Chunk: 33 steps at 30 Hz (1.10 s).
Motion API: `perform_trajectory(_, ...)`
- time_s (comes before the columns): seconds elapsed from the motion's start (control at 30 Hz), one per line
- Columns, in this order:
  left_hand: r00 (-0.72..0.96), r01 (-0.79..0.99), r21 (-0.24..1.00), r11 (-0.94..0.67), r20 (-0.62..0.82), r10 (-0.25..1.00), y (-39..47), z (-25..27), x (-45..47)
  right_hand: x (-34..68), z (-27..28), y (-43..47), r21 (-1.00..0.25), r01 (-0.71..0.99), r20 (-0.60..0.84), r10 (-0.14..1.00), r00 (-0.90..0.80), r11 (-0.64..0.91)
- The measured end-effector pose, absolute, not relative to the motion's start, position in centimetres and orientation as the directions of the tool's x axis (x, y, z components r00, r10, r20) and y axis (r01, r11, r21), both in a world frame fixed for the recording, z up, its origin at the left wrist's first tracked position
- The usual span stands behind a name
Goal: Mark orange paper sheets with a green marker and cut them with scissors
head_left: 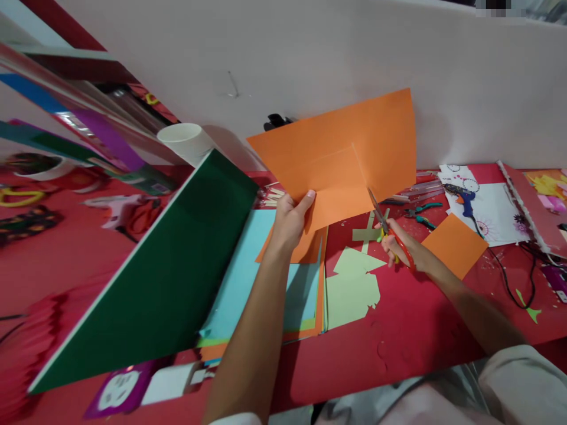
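Observation:
My left hand (pixel 293 218) pinches the lower left part of a large orange sheet of paper (pixel 354 153), thumb on its near face, and holds it up above the table. Faint straight lines mark the sheet and meet at a corner near its middle. On the right, my right hand (pixel 396 241) grips scissors (pixel 403 245) with red and yellow handles. Their blades reach the sheet's lower edge along one of the lines. Below lies a stack of coloured paper (pixel 248 254), light blue on top, beside pale green paper scraps (pixel 352 292).
A dark green board (pixel 163 271) leans at left, near a white roll (pixel 186 141). An orange square (pixel 456 245), green-handled pliers (pixel 423 215) and a blue glue gun (pixel 465 199) with its cord lie right. A pink glue gun (pixel 119 209) lies far left. A white wall (pixel 310 59) stands behind.

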<state>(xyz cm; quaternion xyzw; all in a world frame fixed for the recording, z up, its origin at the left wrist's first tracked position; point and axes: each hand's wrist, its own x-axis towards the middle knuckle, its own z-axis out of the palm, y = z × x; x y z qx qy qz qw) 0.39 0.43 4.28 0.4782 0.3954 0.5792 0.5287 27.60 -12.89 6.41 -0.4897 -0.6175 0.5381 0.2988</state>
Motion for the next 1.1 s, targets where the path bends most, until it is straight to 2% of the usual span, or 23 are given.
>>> perform_trajectory(0.33,0.026,-0.2,0.968,-0.148,0.156,0.987,0.2,4.4,0.4,26.1,6.9,-10.3,-0.974,0.225,-0.09,0.955,-0.282,-0.025)
perform_trajectory(0.63,0.014,-0.139,0.984,-0.109,0.112,0.994,-0.3,4.4,0.9,26.8,7.8,-9.5,-0.957,0.284,-0.138,0.959,-0.246,-0.065)
perform_trajectory(1.1,0.085,-0.124,0.989,-0.077,0.088,0.992,-1.1,4.9,1.5,27.3,6.8,-8.8,-0.97,0.228,-0.128,0.969,-0.211,-0.079)
